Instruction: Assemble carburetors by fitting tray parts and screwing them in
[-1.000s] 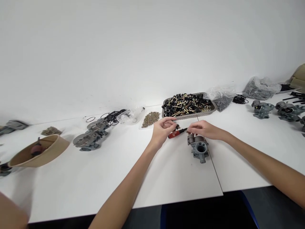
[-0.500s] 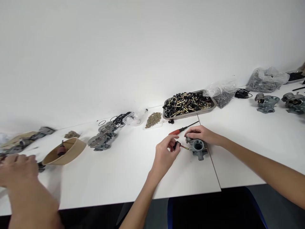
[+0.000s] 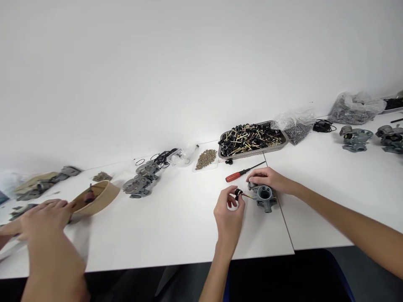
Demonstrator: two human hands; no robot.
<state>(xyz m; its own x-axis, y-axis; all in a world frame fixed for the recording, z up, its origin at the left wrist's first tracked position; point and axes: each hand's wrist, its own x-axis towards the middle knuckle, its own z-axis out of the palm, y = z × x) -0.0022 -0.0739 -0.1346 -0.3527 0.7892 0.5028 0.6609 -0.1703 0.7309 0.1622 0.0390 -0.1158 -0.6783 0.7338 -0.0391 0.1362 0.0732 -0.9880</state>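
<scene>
On the white table, a grey metal carburetor body [image 3: 267, 204] stands with its round bore facing up. My right hand [image 3: 273, 179] is closed on its far left side, fingers over the top edge. Between the thumb and fingertips of my left hand [image 3: 229, 209], a black-headed screw [image 3: 238, 193] with a thin brass-coloured shaft is pinched. The shaft points right, and its tip meets the left side of the carburetor body; how deep it sits I cannot tell. A red-handled screwdriver [image 3: 233, 177] lies just behind my left hand.
Behind stands a metal tray [image 3: 252, 153] heaped with black-headed screws, beside small brass parts [image 3: 206, 159] and a bag of dark parts [image 3: 296, 130]. More carburetor bodies [image 3: 355, 139] stand right and left [image 3: 140, 184]. At left, a co-worker's hand [image 3: 47, 218] is near a tan bowl [image 3: 108, 197].
My left hand has brought the screw rightward, and its tip has gone from just short of the carburetor body to touching it. The view has shifted slightly. The co-worker's hand has moved right.
</scene>
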